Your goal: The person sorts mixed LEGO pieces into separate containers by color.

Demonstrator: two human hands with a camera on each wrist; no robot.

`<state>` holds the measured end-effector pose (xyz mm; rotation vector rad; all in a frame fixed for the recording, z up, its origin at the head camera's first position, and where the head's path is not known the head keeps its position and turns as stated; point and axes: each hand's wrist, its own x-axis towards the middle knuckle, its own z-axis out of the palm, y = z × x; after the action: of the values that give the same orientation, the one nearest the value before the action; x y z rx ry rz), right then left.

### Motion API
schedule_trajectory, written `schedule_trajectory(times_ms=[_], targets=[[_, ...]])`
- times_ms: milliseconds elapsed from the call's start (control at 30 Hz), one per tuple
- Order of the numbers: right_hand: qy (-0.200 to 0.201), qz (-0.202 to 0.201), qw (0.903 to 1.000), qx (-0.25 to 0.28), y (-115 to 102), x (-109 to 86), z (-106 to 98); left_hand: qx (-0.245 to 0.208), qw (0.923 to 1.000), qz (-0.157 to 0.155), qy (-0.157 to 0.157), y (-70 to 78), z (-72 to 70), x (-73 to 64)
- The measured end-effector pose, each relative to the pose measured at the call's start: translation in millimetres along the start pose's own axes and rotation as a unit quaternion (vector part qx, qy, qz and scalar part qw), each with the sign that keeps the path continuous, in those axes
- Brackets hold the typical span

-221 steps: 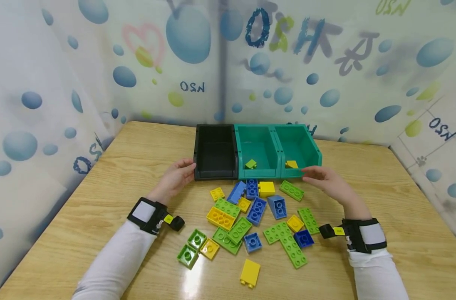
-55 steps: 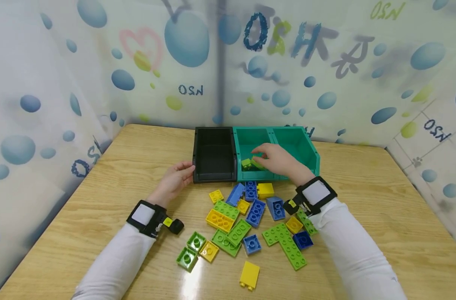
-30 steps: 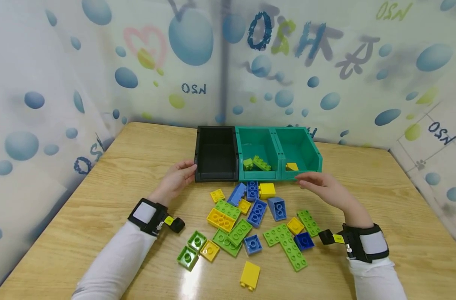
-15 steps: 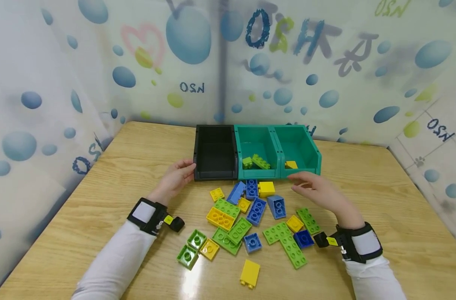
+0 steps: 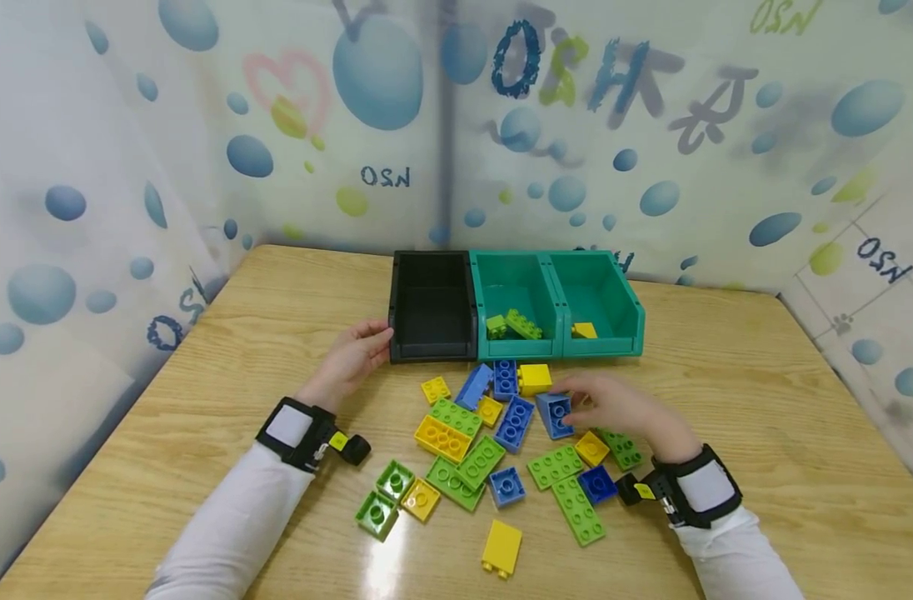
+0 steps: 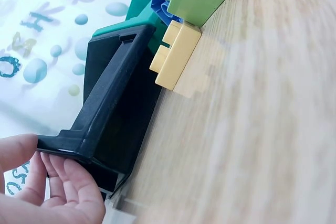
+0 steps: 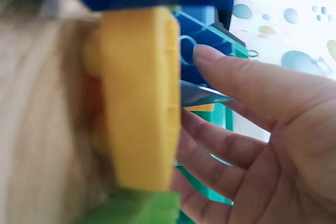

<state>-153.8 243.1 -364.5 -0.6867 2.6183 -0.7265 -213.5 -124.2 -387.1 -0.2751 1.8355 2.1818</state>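
Wood-grained table bears a hollow, sloped blue brick.

Blue brick, black bin, teal bins, blurred block apparently plain yellow.

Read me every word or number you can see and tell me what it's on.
"H2O", large, mirrored: on the curtain.
"H2O", smaller, mirrored, repeated: also on the curtain.
Grey lettering on the curtain: too blurred to read.
Marks on the yellow wrist tags: too small to read.
Bricks and bins: nothing readable.
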Motion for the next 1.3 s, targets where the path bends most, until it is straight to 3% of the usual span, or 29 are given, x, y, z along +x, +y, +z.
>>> schedule_trajectory(times_ms=[400,600,767,1000,1300], targets=[[-0.034,-0.044,0.9983,-0.018,-2.3,3.2,8.0,0.0,1.0,0.001,0.0,-1.2,-0.6,0.4],[-0.008,-0.066,0.9969,-0.041,-5.2,4.1,12.1,-0.004,1.0,0.0,-0.001,-2.1,-1.5,1.0],[0.006,-0.05,0.9971,-0.057,-5.2,4.8,13.0,-0.005,1.0,0.002,-0.001,-2.1,-1.5,1.1],[0.007,-0.053,0.9974,-0.048,-3.4,5.4,12.6,0.003,1.0,0.0,0.002,-1.9,-1.1,0.2],[0.034,-0.059,0.9976,0.012,-1.1,-1.7,4.2,0.006,1.0,0.004,-0.001,-1.4,0.3,-1.5]])
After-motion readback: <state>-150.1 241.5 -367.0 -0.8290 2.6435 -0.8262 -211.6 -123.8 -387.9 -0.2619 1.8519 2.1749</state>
